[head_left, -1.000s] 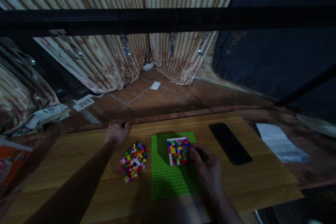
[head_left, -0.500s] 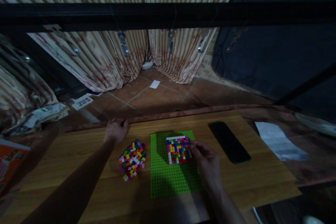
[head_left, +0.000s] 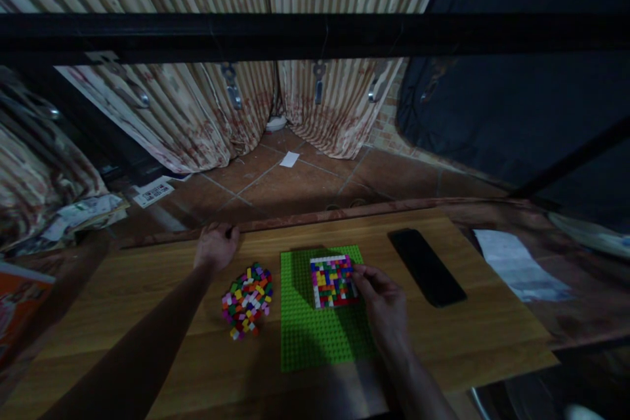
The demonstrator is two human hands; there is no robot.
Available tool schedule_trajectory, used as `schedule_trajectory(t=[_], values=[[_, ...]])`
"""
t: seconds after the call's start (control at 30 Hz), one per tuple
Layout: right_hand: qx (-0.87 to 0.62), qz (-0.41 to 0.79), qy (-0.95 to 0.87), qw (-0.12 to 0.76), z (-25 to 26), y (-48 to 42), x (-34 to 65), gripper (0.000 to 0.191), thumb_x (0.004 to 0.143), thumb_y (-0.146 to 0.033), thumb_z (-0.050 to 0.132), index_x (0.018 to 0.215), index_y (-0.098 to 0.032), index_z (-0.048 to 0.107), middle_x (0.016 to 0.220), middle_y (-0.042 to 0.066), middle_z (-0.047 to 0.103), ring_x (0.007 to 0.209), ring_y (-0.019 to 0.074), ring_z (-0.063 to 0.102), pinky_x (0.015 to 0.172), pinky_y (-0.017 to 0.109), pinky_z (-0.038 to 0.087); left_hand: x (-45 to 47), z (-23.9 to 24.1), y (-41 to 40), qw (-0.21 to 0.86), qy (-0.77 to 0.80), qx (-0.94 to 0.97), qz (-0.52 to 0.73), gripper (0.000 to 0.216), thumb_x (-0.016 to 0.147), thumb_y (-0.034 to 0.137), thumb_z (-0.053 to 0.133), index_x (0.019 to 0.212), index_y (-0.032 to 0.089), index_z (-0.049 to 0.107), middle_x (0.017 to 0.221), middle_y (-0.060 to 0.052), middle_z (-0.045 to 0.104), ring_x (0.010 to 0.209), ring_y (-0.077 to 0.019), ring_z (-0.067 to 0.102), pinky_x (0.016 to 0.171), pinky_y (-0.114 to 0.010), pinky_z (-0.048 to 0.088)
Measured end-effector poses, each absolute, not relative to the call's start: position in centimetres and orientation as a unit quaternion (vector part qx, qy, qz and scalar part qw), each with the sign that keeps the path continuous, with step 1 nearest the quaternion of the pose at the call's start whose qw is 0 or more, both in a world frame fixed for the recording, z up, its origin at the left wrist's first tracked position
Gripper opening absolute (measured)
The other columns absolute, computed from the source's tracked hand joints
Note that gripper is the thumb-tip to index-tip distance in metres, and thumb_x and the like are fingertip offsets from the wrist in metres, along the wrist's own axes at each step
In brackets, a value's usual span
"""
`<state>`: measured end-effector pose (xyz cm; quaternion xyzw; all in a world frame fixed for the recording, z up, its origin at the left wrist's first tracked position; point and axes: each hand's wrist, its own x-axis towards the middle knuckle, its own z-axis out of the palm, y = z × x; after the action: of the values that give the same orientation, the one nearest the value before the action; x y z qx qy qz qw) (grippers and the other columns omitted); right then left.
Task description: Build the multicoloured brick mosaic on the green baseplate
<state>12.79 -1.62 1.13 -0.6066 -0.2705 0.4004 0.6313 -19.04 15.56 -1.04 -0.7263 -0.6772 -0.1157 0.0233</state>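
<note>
A green studded baseplate [head_left: 315, 335] lies on the wooden table [head_left: 472, 335]. On its far right corner sits a square patch of small coloured bricks [head_left: 331, 281] with a white border along its far and left sides. My right hand [head_left: 380, 298] is at the patch's right edge, its fingers curled and pinched against the bricks; what they hold, if anything, is hidden. A loose pile of small coloured bricks [head_left: 247, 299] lies left of the plate. My left hand [head_left: 215, 245] rests curled over the table's far edge, beyond the pile.
A black phone [head_left: 426, 266] lies face down right of the plate. A sheet of white paper [head_left: 514, 265] lies further right, off the wooden top. Beyond the table are a tiled floor, striped curtains and a black bar across the view.
My right hand has drawn back slightly from over the brick patch to its right edge. The left hand has stayed on the table's far edge.
</note>
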Motion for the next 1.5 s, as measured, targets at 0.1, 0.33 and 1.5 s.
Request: schedule_trajectory(t=[0.1, 0.33, 1.5], values=[[-0.601, 0.413, -0.261, 0.633, 1.1, -1.6, 12.8, 0.033, 0.063, -0.047, 0.083, 0.078, -0.019, 0.076, 0.076, 0.005, 0.076, 0.066, 0.02, 0.068, 0.061, 0.032, 0.056, -19.1, -1.0, 15.6, 0.024, -0.673, -0.729, -0.121, 0.042, 0.091, 0.041, 0.034, 0.086, 0.019, 0.07, 0.096, -0.014, 0.072, 0.101, -0.0292, 0.063, 0.097, -0.041, 0.045], [-0.592, 0.438, -0.261, 0.624, 1.4, -1.7, 12.7, 0.035, 0.065, -0.049, 0.083, 0.082, -0.019, 0.076, 0.08, 0.005, 0.077, 0.071, 0.0205, 0.069, 0.066, 0.032, 0.056, -19.1, -0.9, 15.6, 0.032, -0.67, -0.734, -0.106, 0.045, 0.091, 0.042, 0.032, 0.084, 0.017, 0.069, 0.095, -0.017, 0.072, 0.099, -0.0319, 0.063, 0.094, -0.044, 0.047], [-0.647, 0.36, -0.362, 0.567, 1.1, 1.2, 12.1, 0.047, 0.073, -0.057, 0.074, 0.099, -0.018, 0.074, 0.094, 0.007, 0.075, 0.088, 0.0232, 0.068, 0.08, 0.034, 0.053, -19.0, -0.4, 15.6, 0.024, -0.672, -0.732, -0.105, 0.046, 0.089, 0.042, 0.032, 0.086, 0.016, 0.07, 0.098, -0.016, 0.072, 0.103, -0.0319, 0.064, 0.095, -0.044, 0.048]])
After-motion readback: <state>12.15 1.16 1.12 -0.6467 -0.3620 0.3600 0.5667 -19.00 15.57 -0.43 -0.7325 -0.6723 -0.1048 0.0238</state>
